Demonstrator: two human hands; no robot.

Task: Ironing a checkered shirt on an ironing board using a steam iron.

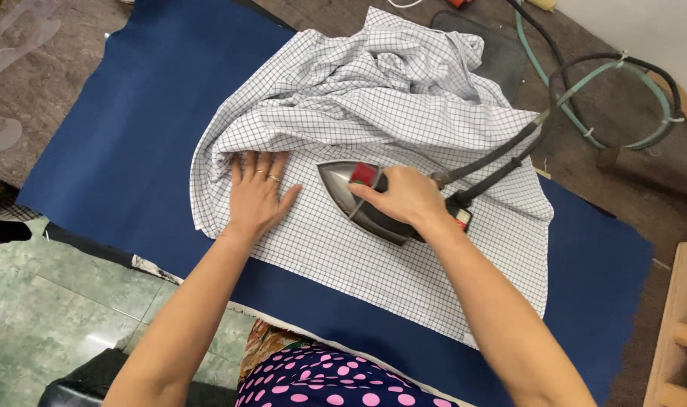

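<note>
Standing at the near edge of the padded board: dark garment with pink dots (321, 380) at the bottom of frame, 2 bare forearms reaching forward. Board covered in navy blue cloth (132, 151), bare at left and along the near edge.

Left hand (257, 196): fully open, palm down, fingers spread flat on the white checked shirt (404, 98), gripping nothing, pinning the fabric just left of the iron. 2 rings noted on the fingers.

Right hand (404, 197): closed around the handle of the steam iron (351, 197), thumb near the red knob (364, 174). Iron resting sole-down on the shirt, tip pointing left toward the left hand, close to but apart from it.

Progress, judged from the fabric: near portion of the shirt lying flat and smooth around and below the iron; far portion heaped in deep creases behind both hands, apparently not yet pressed. Roughly half outstanding.

Beyond: 2 black hoses (494, 162) running from the iron's rear up to the right, joining a pale green hose loop (622, 105) on the brown floor. Wooden frame (679, 324) at far right.
</note>
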